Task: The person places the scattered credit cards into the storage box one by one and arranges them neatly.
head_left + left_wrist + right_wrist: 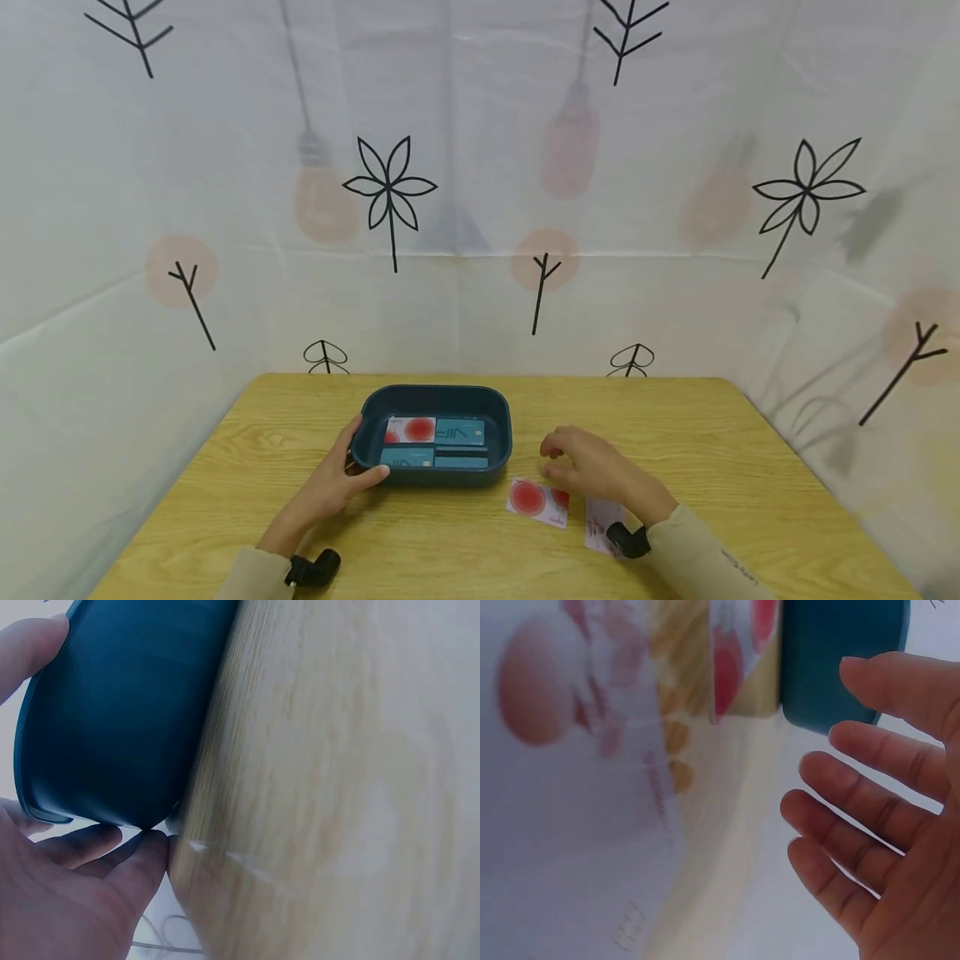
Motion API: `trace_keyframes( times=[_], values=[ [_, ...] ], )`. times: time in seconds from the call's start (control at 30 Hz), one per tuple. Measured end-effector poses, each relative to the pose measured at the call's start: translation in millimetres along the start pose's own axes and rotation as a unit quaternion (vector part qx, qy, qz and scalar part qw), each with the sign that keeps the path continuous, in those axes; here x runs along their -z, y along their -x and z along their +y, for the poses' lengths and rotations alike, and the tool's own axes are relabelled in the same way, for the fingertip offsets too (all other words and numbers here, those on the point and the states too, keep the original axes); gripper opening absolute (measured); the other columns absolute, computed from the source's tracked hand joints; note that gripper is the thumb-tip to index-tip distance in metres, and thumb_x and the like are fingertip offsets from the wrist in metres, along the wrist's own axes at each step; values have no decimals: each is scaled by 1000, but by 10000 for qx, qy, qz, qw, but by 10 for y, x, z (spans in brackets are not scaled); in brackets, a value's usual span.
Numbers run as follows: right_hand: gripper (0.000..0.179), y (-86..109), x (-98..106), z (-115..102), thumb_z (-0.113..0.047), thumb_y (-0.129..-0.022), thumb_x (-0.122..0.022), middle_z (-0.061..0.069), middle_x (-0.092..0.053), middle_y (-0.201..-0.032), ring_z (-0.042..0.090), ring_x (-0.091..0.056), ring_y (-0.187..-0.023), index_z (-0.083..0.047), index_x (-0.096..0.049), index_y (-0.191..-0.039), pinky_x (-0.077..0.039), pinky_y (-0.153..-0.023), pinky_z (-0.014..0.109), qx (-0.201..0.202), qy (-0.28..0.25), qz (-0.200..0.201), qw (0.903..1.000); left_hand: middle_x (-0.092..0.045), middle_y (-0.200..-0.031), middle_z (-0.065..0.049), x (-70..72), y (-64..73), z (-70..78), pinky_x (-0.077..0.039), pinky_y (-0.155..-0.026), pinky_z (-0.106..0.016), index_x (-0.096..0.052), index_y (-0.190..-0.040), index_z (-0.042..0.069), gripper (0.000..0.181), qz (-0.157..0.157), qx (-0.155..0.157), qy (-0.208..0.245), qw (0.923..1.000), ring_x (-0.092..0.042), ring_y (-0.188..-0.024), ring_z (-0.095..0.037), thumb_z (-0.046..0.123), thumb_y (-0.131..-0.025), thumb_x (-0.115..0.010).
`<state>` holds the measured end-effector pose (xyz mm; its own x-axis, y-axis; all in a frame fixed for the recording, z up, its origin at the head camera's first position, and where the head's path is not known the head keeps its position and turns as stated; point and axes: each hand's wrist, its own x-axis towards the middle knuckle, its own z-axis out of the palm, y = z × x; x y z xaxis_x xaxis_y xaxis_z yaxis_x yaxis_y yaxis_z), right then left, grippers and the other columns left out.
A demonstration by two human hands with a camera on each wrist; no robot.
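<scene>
A dark teal plastic box (468, 477) sits on the table with several cards lying in two rows inside. Among them are a white card with red circles (411, 429), a teal VIP card (460, 432) and a card with a dark stripe (461, 459). My left hand (330, 483) grips the box's left end, thumb at the front rim and fingers along the side. To the right of the box, my right hand (592, 467) hovers with loosely bent fingers and nothing in them. Just below it lies another red-circle card (536, 502).
A pale card with a pinkish print (597, 521) lies under the right wrist, partly hidden by the black wrist camera (628, 540). The yellow wood-grain table (300, 433) ends at a white printed curtain (480, 317) behind and at both sides.
</scene>
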<state>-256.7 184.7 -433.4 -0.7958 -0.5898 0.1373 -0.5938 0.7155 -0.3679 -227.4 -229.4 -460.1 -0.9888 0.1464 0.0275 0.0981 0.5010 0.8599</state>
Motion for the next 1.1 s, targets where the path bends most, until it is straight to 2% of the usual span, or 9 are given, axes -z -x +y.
trace_keyframes(
  times=[0.17,0.4,0.6,0.77,0.83,0.97,1.1],
  values=[
    [29,13,-43,-2,-36,-88,-68,-7,-60,-98,11,-58,-90,-13,-67,-105,-51,-80,35,-5,81,-139,9999,-14,-156,-20,7,8,18,-29,-108,-53,-6,-154,16,100,3,-11,13,10000,-27,-138,-41,39,-84,-73],
    [40,47,-103,2,-46,-82,-72,-9,-59,-97,8,-54,-87,-13,-68,-105,-50,-80,34,-91,179,-354,9992,-13,-156,-22,20,12,44,-31,-107,-53,-6,-154,14,99,-13,-49,4,10000,-27,-137,-43,37,-85,-72],
    [40,98,-120,-25,-45,-76,-77,-10,-54,-89,7,-47,-77,-15,-68,-102,-45,-68,26,-131,138,-453,9988,-15,-156,-21,17,6,46,-32,-106,-52,-6,-154,15,99,-12,-13,49,10000,-29,-137,-42,38,-84,-73],
    [51,127,-115,-75,-56,-70,-78,-10,-50,-86,8,-45,-75,-16,-67,-99,-41,-63,24,-203,225,-568,9979,-14,-156,-22,10,-3,36,-32,-106,-52,-6,-154,14,98,-5,-40,75,10000,-28,-137,-43,34,-85,-72],
    [54,133,-111,-95,-58,-68,-78,-10,-50,-87,8,-45,-75,-16,-67,-100,-41,-64,24,-229,264,-591,9976,-14,-155,-24,21,34,129,-32,-106,-53,-6,-154,11,96,-40,9,101,9999,-28,-136,-44,31,-86,-72],
    [54,144,-100,-120,-56,-67,-80,-9,-49,-86,9,-43,-75,-14,-67,-99,-40,-63,24,-167,303,-570,9978,-13,-154,-26,33,91,251,-31,-106,-54,-6,-153,6,95,-62,62,141,9999,-28,-136,-46,26,-87,-71],
    [47,151,-95,-113,-47,-68,-82,-8,-49,-86,8,-43,-75,-13,-67,-96,-40,-63,24,-42,314,-521,9981,-14,-155,-25,18,66,171,-32,-106,-54,-6,-153,8,95,-35,-15,58,10000,-29,-135,-45,28,-87,-71]
  ],
)
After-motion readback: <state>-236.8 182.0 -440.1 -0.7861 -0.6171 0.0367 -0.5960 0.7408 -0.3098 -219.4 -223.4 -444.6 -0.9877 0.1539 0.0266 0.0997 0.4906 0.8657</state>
